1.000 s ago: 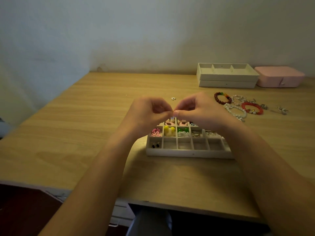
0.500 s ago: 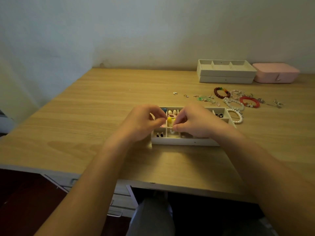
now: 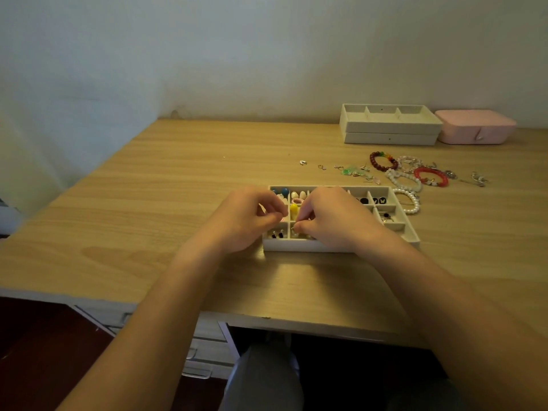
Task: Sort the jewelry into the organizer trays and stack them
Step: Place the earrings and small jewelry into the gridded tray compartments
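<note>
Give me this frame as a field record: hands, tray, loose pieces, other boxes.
left hand: fingers curled over compartment tray's left side; contents unclear
right hand: fingertips pinched above a front compartment; item too small to tell
compartment tray: on table, partly filled
loose: red bracelet, pearl bracelet, small pieces, behind and right of tray
stacked trays: back, top looks empty
pink box: beside them, closed
</note>
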{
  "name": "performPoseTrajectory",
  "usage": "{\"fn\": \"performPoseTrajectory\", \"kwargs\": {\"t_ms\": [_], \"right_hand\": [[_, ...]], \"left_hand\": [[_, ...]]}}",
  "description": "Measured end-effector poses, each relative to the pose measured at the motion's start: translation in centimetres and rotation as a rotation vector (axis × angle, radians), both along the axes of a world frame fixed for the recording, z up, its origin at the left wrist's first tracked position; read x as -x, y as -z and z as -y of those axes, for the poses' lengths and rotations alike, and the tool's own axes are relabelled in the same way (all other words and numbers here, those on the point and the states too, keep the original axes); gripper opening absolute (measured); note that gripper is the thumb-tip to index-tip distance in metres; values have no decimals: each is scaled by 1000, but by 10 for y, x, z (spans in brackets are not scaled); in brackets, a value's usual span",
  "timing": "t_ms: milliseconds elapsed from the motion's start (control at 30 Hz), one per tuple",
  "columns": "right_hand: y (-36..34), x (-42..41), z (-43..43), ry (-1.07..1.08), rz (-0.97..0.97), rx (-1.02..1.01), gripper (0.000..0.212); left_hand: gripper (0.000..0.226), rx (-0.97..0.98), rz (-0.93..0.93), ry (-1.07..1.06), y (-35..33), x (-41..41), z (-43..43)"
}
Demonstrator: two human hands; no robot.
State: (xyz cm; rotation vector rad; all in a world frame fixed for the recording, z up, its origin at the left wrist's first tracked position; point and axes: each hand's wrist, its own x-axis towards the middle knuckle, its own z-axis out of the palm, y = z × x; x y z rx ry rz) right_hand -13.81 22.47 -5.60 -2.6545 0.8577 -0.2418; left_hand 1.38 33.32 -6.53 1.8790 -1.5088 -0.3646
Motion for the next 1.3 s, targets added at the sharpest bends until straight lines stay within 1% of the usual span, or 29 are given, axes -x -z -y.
{"fn": "performPoseTrajectory", "kwargs": {"t_ms": [133,233,400,533,600,700,800,900,1067,1167,1300], "right_hand": [[-1,0,0,5,-20,-2,14],[2,-1,-1,20,-16,24,13],[12,-2,-4,67,28,73,13],[11,4,-3,78,81,68,16],[4,10,0,56,94,13,14],[-6,16,2,-38,64,-128,24],[-7,18,4,-51,10,-86,28],[-7,20,7,-57,-2,-80,28],[-7,19,9,-93,-70,-105,30],[-6,19,9,-101,-65,-123,28],[-6,18,9,-102,-30,-133,29]], "left_hand": [[20,-16,9,-5,-2,3,0],[18,-17,10,-14,-1,4,0],[27,-11,-26,-15,-1,5,-2],[36,-20,-3,-7,-4,7,-5],[39,-54,30,-9,-5,9,-6],[38,-97,125,-32,-6,13,-4],[36,-108,206,-26,-7,16,-3],[33,-179,291,2,-11,20,-2],[34,-260,359,-2,-15,27,-2],[35,-310,410,-6,-17,33,-2],[36,-322,442,-10,-18,37,0]]}}
